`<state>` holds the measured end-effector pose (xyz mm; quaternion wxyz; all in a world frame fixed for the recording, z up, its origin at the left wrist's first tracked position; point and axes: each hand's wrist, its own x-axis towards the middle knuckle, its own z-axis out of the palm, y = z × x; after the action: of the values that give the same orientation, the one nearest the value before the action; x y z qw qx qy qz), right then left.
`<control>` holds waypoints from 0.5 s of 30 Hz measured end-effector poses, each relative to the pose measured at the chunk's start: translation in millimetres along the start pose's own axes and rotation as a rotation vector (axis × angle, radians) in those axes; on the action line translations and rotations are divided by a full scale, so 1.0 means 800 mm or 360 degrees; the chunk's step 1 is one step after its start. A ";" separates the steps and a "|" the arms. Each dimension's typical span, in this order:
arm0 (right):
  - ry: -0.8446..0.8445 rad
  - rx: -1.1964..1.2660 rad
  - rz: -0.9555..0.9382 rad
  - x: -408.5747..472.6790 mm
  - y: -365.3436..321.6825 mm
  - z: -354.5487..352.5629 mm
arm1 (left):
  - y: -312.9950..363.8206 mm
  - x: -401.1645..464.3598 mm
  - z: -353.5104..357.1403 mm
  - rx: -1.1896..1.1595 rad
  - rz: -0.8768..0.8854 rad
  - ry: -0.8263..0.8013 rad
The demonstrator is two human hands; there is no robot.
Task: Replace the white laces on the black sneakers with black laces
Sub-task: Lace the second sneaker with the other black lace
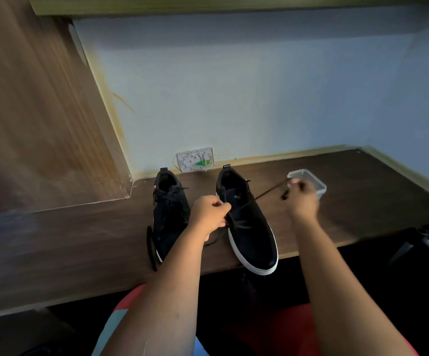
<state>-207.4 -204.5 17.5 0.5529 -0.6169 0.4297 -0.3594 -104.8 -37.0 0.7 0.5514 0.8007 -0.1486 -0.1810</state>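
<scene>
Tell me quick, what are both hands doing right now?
Left hand: closed, pinching the black lace at the right shoe.
Right hand: closed, pulling the other end of the lace up and out to the side.

Two black sneakers (246, 227) side by side, desk edge; black lace (267, 192) apparently part-threaded through right one.

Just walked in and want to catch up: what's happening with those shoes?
A person is lacing the right sneaker on the desk with a black lace. The left hand pinches it at the eyelets; the right hand pulls the other end taut. The left sneaker already looks black-laced.
</scene>
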 end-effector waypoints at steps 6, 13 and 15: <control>-0.0326 0.0450 0.0316 0.000 -0.008 -0.016 | 0.003 0.000 0.001 0.0008 -0.0014 0.0006; -0.0974 -0.1222 -0.0927 -0.045 0.019 0.028 | 0.006 -0.005 0.005 0.0134 -0.0058 0.0013; -0.0860 -0.1394 -0.0992 -0.045 0.024 0.030 | 0.007 -0.008 0.003 0.0285 -0.0078 -0.0099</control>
<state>-201.2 -162.7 -3.5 0.2056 -0.9537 0.1809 -0.1245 -111.4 -38.2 6.0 0.4681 0.8442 -0.1617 -0.2053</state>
